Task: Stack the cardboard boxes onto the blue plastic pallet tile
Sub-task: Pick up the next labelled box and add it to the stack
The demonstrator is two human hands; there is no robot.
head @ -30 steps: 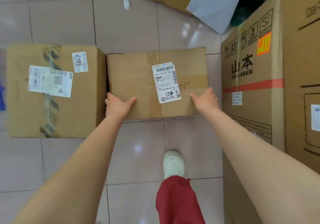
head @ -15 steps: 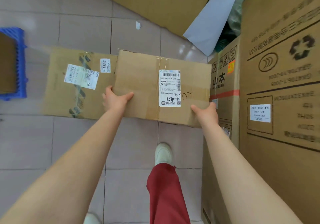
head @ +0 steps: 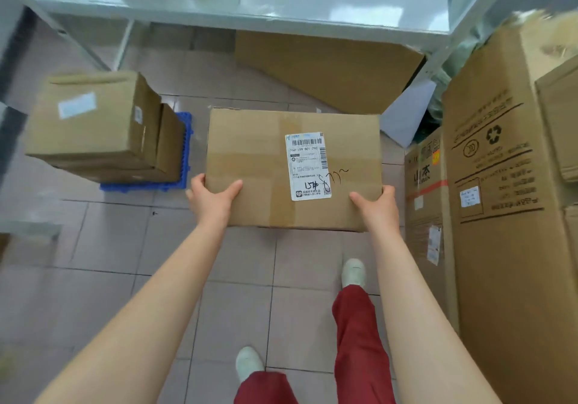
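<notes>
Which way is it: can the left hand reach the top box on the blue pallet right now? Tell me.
Probably not yet. The left hand is gripping the carried box, as is the right hand. The top box on the blue pallet lies farther left, though nothing blocks it.

Stockroom: metal shelving (head: 281,12), tall shipping cartons (head: 506,215), tiled floor (head: 93,278).

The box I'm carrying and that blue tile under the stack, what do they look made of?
The carried box: seemingly corrugated cardboard, matte brown, taped seam, paper shipping label. The blue tile: probably moulded plastic, judging by its uniform colour and ribbed edge; blur leaves the finish unclear.
</notes>
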